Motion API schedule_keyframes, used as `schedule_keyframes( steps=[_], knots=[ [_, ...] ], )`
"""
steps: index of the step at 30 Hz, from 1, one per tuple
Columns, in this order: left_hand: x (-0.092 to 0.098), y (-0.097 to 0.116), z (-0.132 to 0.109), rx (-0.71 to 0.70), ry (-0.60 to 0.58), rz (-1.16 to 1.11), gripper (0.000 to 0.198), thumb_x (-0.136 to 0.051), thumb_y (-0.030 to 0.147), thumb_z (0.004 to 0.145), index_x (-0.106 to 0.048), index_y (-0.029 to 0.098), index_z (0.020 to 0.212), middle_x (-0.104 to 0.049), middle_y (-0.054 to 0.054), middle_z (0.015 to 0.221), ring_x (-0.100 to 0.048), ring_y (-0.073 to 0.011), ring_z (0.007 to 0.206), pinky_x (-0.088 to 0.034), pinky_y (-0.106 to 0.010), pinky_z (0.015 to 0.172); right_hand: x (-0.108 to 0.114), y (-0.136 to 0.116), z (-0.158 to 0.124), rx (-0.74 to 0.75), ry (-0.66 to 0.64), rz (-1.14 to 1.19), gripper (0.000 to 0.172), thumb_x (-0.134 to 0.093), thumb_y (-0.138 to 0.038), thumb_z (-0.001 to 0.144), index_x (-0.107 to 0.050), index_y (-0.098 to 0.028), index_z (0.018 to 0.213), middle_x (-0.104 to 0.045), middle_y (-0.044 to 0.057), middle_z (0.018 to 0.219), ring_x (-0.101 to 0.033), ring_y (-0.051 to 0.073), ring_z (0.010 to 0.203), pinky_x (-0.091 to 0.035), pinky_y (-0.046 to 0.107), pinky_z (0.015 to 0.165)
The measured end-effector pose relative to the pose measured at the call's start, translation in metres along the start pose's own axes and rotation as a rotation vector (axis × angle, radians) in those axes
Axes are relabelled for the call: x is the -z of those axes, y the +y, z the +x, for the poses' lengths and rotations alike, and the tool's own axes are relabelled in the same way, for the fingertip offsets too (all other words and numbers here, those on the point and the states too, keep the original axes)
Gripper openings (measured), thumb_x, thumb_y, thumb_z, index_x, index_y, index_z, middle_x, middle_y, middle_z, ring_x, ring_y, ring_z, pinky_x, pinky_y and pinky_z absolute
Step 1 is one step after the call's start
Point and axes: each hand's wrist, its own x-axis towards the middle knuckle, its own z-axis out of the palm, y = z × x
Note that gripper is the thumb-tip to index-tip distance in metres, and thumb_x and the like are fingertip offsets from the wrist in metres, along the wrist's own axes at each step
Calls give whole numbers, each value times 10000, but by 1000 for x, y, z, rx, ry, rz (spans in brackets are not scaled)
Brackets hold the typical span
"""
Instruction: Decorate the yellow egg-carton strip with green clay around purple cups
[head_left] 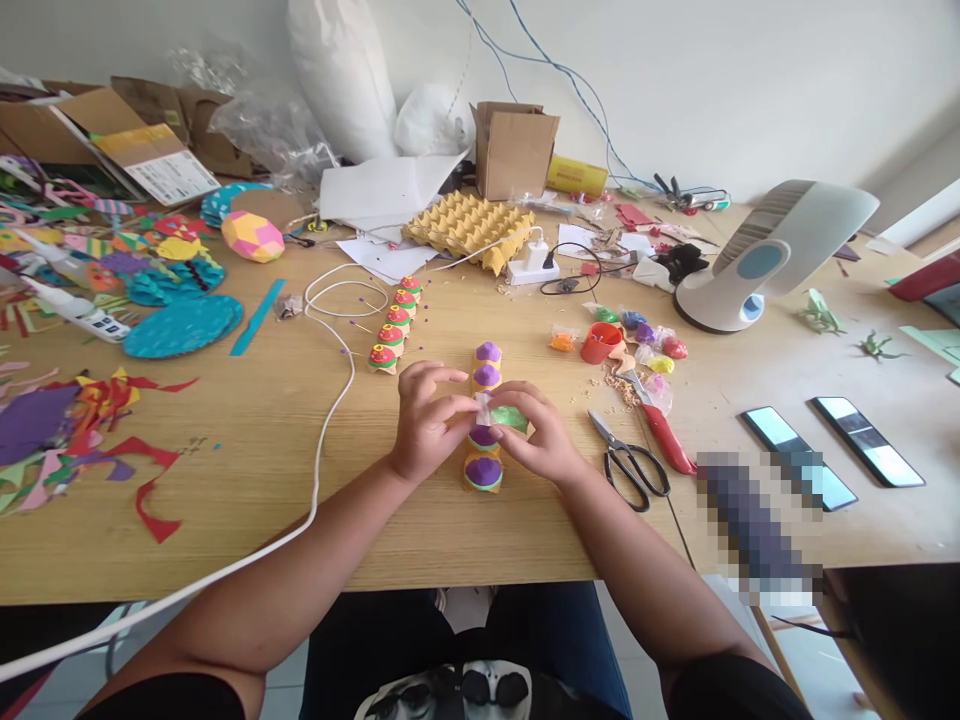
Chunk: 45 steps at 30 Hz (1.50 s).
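Over the desk, the fingertips of my left hand [429, 425] and my right hand [541, 432] meet in a pinch on a small clear plastic bag [482, 408]. Light green clay [511, 417] shows in the bag, partly behind my right fingers. Just beneath my hands lies an egg-carton strip [480, 487] whose bumps are topped with purple clay [483, 470] over a pale green edge; my fingers hide its middle. To the left stands a second strip [393, 335] with red and green caps, thin sticks poking out from its sides.
Scissors [628, 465] and a red-handled knife [667, 437] lie right, near bagged coloured clay [660, 345] and a red cup [601, 343]. A white cable [330, 420] crosses at left. Behind are a yellow egg tray [469, 228], a power strip [534, 268] and a fan [772, 260].
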Motion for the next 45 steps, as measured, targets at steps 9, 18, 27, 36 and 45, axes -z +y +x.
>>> schedule_keyframes(
  steps=[9, 18, 27, 36, 45],
  knots=[
    [3, 0, -5, -24, -20, 22, 84, -798, 296, 773, -756, 365, 795, -649, -43, 1069, -463, -273, 1194, -421, -513, 1034, -1, -2, -2, -92, -74, -14, 490, -641, -510, 903, -635, -207, 1288, -676, 126, 1153, -651, 254, 1053, -510, 392, 931],
    [6, 3, -1, -111, 21, 26, 85, -774, 270, 792, -748, 352, 798, -645, -47, 1060, -466, -277, 1163, -436, -495, 997, 0, -2, 0, -89, -21, 44, 586, -741, -599, 779, -676, -211, 1214, -686, 121, 1101, -653, 257, 1011, -514, 398, 914],
    [7, 2, -3, -89, -10, 74, 69, -788, 299, 778, -752, 356, 787, -652, -44, 1038, -455, -282, 1165, -429, -485, 1002, -1, -3, 0, -88, 27, 41, 574, -761, -586, 758, -682, -225, 1197, -693, 97, 1051, -655, 242, 953, -516, 380, 873],
    [5, 7, 0, -96, -37, 5, 70, -789, 318, 777, -758, 319, 840, -609, -64, 1173, -455, -280, 1195, -407, -501, 1056, -1, 2, -1, -38, 18, -19, 587, -726, -602, 791, -657, -216, 1227, -682, 105, 1064, -648, 242, 974, -520, 387, 879],
    [4, 8, 0, -140, -52, -33, 101, -777, 327, 788, -728, 293, 869, -576, -68, 1296, -445, -293, 1242, -387, -520, 1075, -4, 8, -3, 36, 15, -63, 553, -674, -596, 849, -639, -219, 1251, -682, 119, 1111, -647, 243, 1009, -529, 400, 894]
  ],
)
